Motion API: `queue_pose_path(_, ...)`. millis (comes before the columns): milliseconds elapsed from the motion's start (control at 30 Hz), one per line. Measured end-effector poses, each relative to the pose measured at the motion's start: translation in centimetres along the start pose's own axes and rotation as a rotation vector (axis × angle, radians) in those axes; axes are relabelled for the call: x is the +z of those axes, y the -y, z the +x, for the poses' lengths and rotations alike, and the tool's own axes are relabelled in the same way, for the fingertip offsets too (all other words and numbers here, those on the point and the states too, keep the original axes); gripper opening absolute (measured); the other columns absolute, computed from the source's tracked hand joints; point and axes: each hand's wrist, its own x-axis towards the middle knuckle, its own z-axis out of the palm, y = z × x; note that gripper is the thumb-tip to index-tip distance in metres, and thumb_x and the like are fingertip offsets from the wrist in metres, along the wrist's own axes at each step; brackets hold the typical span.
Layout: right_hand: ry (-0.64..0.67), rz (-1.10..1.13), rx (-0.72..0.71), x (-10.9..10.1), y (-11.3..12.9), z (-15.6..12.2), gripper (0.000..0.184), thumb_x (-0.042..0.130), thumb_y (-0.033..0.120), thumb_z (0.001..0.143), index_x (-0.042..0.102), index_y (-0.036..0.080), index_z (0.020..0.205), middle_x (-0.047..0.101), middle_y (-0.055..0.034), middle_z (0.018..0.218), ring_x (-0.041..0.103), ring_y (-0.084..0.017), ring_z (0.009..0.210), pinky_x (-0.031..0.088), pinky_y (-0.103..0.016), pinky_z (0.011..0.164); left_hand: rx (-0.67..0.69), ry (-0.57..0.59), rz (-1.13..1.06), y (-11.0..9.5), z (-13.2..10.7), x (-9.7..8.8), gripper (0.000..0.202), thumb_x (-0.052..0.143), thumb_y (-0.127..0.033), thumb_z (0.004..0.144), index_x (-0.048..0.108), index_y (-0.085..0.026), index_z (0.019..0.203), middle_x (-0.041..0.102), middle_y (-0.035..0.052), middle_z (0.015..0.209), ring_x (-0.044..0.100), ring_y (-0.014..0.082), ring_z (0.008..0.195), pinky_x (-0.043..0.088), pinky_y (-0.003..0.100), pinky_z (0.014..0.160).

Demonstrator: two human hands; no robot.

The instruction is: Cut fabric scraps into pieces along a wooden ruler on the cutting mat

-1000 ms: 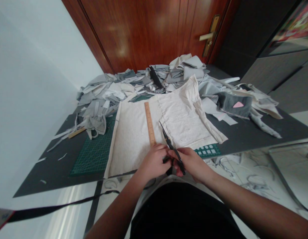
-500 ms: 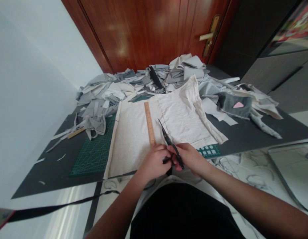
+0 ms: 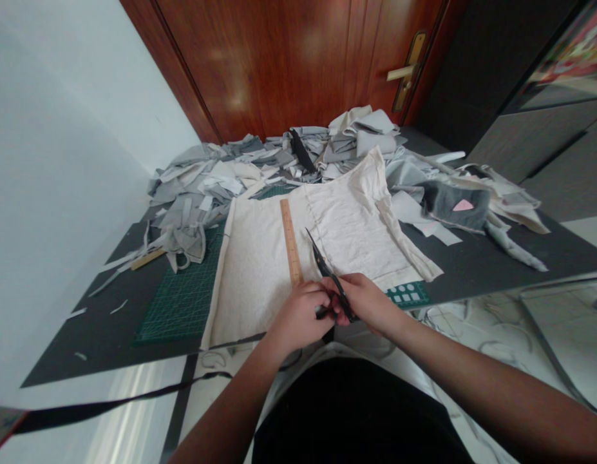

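Note:
Black scissors (image 3: 319, 258) point away from me over a cream cloth (image 3: 254, 258), their tip lying above the cloth just right of a wooden ruler (image 3: 290, 238). My right hand (image 3: 363, 296) is wrapped round one handle of the scissors. Curled beside it, my left hand (image 3: 305, 312) is closed on a black part that looks like the other handle; the fingers partly hide it. The two hands touch each other at the table's near edge. A seam runs across the cloth, whose right part is wrinkled.
A green cutting mat (image 3: 182, 303) lies under the cloth on the dark table (image 3: 105, 328). Grey and white fabric scraps (image 3: 216, 174) are heaped along the back. A green stencil (image 3: 409, 293) shows at the front edge. Behind stands a wooden door (image 3: 288, 64).
The scissors and both hands have shifted very slightly. The cloth and ruler keep their places.

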Motion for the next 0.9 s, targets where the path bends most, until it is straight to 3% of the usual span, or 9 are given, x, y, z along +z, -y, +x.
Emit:
queue_pose_path(367, -0.021, -0.111, -0.056, -0.1, 0.3, 1.5, 0.053, 0.064, 0.063, 0.083, 0.06, 0.017, 0.056, 0.058, -0.0031, 0.045, 0.053, -0.012, 0.039, 0.037, -0.025, 0.043, 0.022, -0.009, 0.059, 0.4, -0.1, 0.1, 0.015, 0.067, -0.005, 0.075, 0.065, -0.019, 0.071, 0.069, 0.0024, 0.081, 0.065, 0.0171, 0.082, 0.052, 0.03, 0.078)
queue_pose_path(567, -0.041, -0.018, -0.026, 0.2, 0.5, 2.2, 0.05, 0.071, 0.06, 0.079, 0.058, 0.019, 0.054, 0.057, -0.0011, 0.047, 0.051, -0.012, 0.04, 0.038, -0.026, 0.043, 0.029, 0.002, 0.062, 0.3, -0.1, 0.0, 0.015, 0.064, -0.004, 0.075, 0.067, -0.018, 0.075, 0.068, 0.0031, 0.083, 0.064, 0.017, 0.083, 0.052, 0.029, 0.078)
queue_pose_path(900, -0.076, -0.13, -0.059, -0.1, 0.4, 3.2, 0.052, 0.066, 0.063, 0.083, 0.06, 0.018, 0.058, 0.06, -0.0034, 0.048, 0.053, -0.013, 0.041, 0.036, -0.025, 0.043, 0.034, -0.022, 0.034, 0.3, 0.0, 0.0, 0.014, 0.066, -0.004, 0.077, 0.069, -0.019, 0.076, 0.069, 0.0027, 0.086, 0.066, 0.0165, 0.085, 0.053, 0.029, 0.082)
